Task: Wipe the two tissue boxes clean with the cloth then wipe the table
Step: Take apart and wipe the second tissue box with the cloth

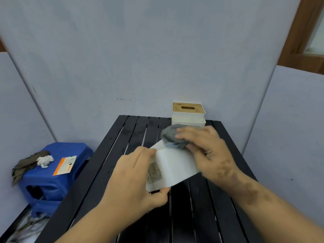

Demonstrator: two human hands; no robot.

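A white tissue box is tilted above the middle of the black slatted table. My left hand grips its left end, thumb under the near edge, and tissue shows at that end. My right hand holds a bunched grey cloth against the box's far upper edge; the hand is blurred. A second white tissue box with a wooden slotted lid stands upright at the table's far edge.
A blue plastic stool stands left of the table, carrying a dark rag, a crumpled white tissue and an orange-and-white packet. Pale grey panels close in the back and both sides.
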